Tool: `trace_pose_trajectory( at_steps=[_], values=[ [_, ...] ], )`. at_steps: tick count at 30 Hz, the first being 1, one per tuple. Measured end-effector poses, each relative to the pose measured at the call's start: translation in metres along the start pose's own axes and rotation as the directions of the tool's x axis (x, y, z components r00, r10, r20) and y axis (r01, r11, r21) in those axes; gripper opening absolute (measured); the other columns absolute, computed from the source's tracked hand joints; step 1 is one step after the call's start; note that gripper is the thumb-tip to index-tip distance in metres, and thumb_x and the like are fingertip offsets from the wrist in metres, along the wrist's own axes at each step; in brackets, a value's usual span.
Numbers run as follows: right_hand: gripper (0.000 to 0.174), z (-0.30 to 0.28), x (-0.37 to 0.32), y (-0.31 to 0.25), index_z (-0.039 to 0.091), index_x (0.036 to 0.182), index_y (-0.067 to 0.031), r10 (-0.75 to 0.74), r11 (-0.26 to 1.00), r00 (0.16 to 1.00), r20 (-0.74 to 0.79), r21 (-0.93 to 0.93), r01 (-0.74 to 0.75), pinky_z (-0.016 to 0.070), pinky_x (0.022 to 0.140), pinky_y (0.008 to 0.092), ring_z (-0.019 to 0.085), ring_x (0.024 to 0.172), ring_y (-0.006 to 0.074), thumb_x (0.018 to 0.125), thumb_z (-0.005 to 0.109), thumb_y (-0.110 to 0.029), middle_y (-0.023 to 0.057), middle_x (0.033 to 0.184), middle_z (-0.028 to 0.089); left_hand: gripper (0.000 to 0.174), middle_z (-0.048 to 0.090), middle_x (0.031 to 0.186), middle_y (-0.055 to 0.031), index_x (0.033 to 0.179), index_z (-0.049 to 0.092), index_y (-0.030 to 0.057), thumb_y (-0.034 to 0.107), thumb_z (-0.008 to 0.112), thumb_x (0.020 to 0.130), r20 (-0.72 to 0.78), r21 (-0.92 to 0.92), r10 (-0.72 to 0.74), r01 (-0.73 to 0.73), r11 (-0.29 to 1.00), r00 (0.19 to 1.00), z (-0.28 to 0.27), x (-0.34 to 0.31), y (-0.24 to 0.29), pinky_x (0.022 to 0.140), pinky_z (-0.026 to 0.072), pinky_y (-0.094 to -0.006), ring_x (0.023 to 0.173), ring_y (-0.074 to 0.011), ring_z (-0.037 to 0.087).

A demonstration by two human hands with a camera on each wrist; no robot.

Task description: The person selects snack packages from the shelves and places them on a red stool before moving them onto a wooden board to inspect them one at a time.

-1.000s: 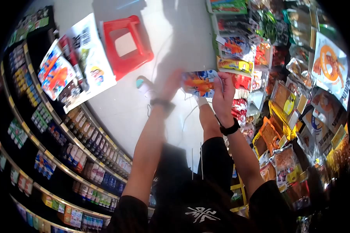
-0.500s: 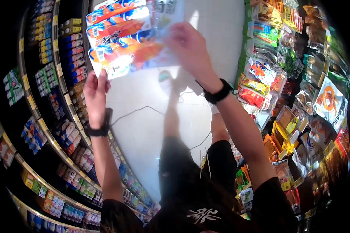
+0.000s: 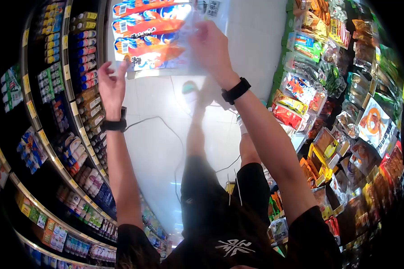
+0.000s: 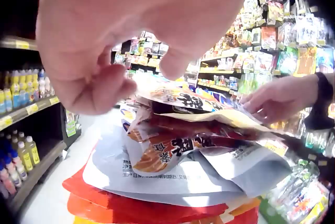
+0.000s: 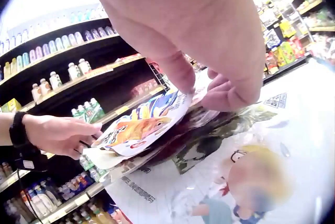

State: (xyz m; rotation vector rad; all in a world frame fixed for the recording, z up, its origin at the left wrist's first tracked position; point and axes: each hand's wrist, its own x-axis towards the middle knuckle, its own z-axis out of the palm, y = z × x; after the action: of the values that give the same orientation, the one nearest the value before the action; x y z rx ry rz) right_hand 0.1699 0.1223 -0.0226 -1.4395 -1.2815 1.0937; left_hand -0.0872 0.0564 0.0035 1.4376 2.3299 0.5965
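Several overlapping orange-and-blue packets (image 3: 150, 33) lie over a larger white bag (image 5: 152, 198) printed with a cartoon figure. My right hand (image 3: 211, 47) pinches the edge of a packet (image 5: 144, 124) between thumb and fingers, clearest in the right wrist view. At the packets' near left corner is my left hand (image 3: 112, 87), its thumb and fingers apart; in the left wrist view a packet corner sits just by that hand (image 4: 141, 30). Brown-and-white packets (image 4: 183, 145) are layered there above the white bag.
Shelves of bottles (image 3: 87, 60) line the left side. Bagged foods (image 3: 332, 143) hang and lie along the right. Below the white bag is something red (image 4: 141, 203). A thin dark cord (image 3: 166, 123) runs over the pale floor.
My hands moved from one packet over the floor to the several packets. My left hand, gripping their corner half a second ago, has since loosened and its fingers have spread.
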Motion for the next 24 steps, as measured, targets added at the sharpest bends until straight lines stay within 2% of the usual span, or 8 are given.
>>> trace_pose_trajectory(
  at_steps=[1,4,6,10,11,14,18,24],
  values=[
    [0.023,-0.003,-0.001,0.002,0.056,0.098,-0.0008,-0.005,1.0,1.0,-0.015,0.006,0.005,0.0495,0.062,0.0299,0.057,0.068,0.0176,0.077,0.066,-0.006,0.0089,0.079,0.058,0.054,0.053,0.091,-0.0084,0.114,0.052,-0.0029,0.039,0.069,0.085,-0.108,0.061,0.072,-0.066,0.996,0.991,0.001,-0.003,-0.003,0.062,0.044,-0.025,0.067,-0.0135,0.05],
    [0.024,-0.03,-0.012,0.008,0.056,0.099,-0.0008,0.034,0.999,0.997,-0.066,0.006,-0.034,0.0502,0.063,0.0302,0.058,0.07,0.0179,0.079,0.066,-0.01,0.0095,0.08,0.058,0.036,0.043,0.081,0.0001,0.105,0.049,0.001,0.023,0.07,0.086,-0.222,-0.396,0.028,-0.116,0.911,0.975,0.004,-0.036,0.027,0.054,0.0321,-0.0211,0.061,-0.0067,0.035],
    [0.026,-0.056,-0.03,0.01,0.057,0.101,-0.0016,0.127,0.992,0.989,-0.073,0.036,-0.125,0.0509,0.065,0.0303,0.06,0.072,0.0183,0.081,0.067,-0.013,0.0101,0.083,0.06,0.027,0.036,0.076,0.004,0.1,0.048,0.0039,0.018,0.068,0.088,-0.194,-0.334,0.075,-0.138,0.933,0.978,0.008,-0.073,0.059,0.052,0.0253,-0.0207,0.06,-0.0046,0.03],
    [0.028,-0.127,-0.073,0.057,0.058,0.106,-0.004,0.216,0.971,0.971,-0.098,-0.085,-0.224,0.052,0.068,0.0318,0.063,0.079,0.0204,0.083,0.065,-0.018,0.0116,0.089,0.064,0.023,0.046,0.075,-0.0003,0.101,0.056,0.0031,0.002,0.067,0.082,0.256,-0.304,0.155,-0.073,0.95,0.954,0.078,-0.17,0.09,0.063,0.0417,-0.025,0.068,-0.0099,0.044],
    [0.027,-0.146,-0.088,0.08,0.059,0.106,-0.0044,0.234,0.958,0.964,-0.128,-0.141,-0.251,0.0522,0.069,0.0327,0.064,0.08,0.0213,0.083,0.065,-0.019,0.0121,0.091,0.064,0.023,0.043,0.07,0.0002,0.101,0.057,0.0047,0.006,0.069,0.081,0.342,-0.347,0.26,-0.136,0.928,0.903,0.096,-0.189,0.115,0.059,0.0405,-0.0244,0.063,-0.0093,0.042],
    [0.025,-0.207,-0.13,0.144,0.06,0.103,-0.0045,0.292,0.895,0.928,-0.23,-0.277,-0.35,0.0517,0.071,0.0358,0.064,0.08,0.0247,0.083,0.064,-0.019,0.0138,0.091,0.064,0.021,0.046,0.07,-0.0002,0.101,0.057,0.0056,0.009,0.068,0.083,0.611,-0.477,0.14,0.221,0.851,0.779,0.161,-0.258,0.168,0.056,0.0393,-0.0233,0.062,-0.0089,0.043],
    [0.023,-0.309,-0.193,0.246,0.06,0.1,-0.0013,0.27,0.804,0.919,-0.288,-0.458,-0.379,0.0504,0.065,0.032,0.062,0.073,0.0207,0.083,0.066,-0.015,0.0114,0.082,0.064,0.025,0.055,0.075,-0.0051,0.104,0.057,0.0039,0.015,0.067,0.084,0.727,-0.482,0.288,0.166,0.86,0.623,0.249,-0.318,0.208,0.058,0.044,-0.0271,0.063,-0.0142,0.051],
    [0.026,-0.426,-0.284,0.358,0.062,0.098,-0.0003,0.578,0.586,0.669,-0.467,-0.333,-0.739,0.0483,0.075,0.0438,0.061,0.081,0.0356,0.081,0.062,-0.02,0.0188,0.088,0.064,0.038,0.064,0.096,-0.0136,0.111,0.058,0.0033,0.032,0.065,0.086,0.807,-0.402,0.371,-0.034,0.915,0.459,0.381,-0.383,0.234,0.074,0.0506,-0.0368,0.082,-0.026,0.063]
  ],
)
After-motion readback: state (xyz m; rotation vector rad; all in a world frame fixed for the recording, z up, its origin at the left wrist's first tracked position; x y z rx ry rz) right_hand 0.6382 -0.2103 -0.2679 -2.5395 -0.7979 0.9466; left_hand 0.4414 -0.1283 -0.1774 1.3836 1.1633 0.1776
